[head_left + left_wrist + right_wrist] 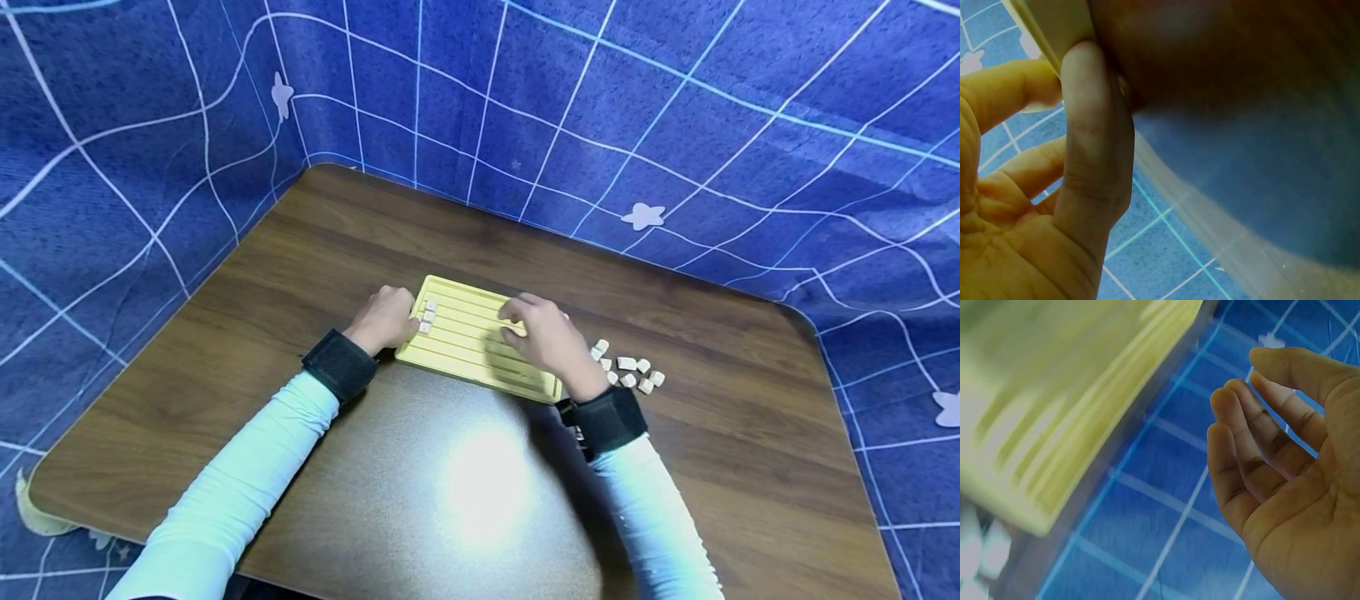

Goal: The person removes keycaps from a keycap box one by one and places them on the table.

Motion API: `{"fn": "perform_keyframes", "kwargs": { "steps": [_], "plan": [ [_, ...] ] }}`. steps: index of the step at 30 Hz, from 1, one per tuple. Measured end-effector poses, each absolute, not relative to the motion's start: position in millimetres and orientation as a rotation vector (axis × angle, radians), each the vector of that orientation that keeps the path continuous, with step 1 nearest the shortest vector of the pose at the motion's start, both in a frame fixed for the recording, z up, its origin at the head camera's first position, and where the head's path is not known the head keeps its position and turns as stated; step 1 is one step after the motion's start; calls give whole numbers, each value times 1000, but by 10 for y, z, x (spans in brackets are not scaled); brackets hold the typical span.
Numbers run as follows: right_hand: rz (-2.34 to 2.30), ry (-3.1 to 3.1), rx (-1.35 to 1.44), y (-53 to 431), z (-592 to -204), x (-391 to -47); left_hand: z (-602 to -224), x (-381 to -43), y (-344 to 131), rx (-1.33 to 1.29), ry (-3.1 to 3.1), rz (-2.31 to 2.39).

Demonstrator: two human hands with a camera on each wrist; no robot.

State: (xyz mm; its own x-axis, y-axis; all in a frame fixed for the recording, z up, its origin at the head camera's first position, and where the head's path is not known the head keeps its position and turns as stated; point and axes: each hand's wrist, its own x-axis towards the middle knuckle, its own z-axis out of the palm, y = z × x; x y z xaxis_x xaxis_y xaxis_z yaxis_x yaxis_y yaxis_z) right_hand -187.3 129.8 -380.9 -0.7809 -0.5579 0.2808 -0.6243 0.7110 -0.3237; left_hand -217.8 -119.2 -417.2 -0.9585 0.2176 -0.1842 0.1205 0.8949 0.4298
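Observation:
A yellow ridged tray [472,329] lies on the table, with 3 small white blocks [429,317] lined up near its left end. My left hand [386,319] holds the tray's left edge. In the left wrist view, the thumb and forefinger pinch the tray's pale rim [1063,28]. Over the right part of the tray hovers my right hand [546,332], its fingers loosely bent. Nothing shows between those fingers [1229,456] in the right wrist view, where the tray's grooves [1079,431] appear beside the hand.
Several loose white blocks [627,363] lie on the wooden table [735,433] to the right of the tray, some partly hidden by the right wrist. A blue cloth [525,108] with white grid lines and stars hangs behind the table and at its left.

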Motion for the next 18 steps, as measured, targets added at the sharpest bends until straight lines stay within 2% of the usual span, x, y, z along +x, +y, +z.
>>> {"fn": "perform_keyframes", "kwargs": {
  "steps": [8, 18],
  "plan": [
    [588, -2836, 1070, 697, -3919, -2020, -4163, -2161, -1236, 279, 2845, 638],
    [532, -2866, 1084, 407, -3941, -2260, -4207, -2183, -1245, 300, 2877, 648]
  ]
}}
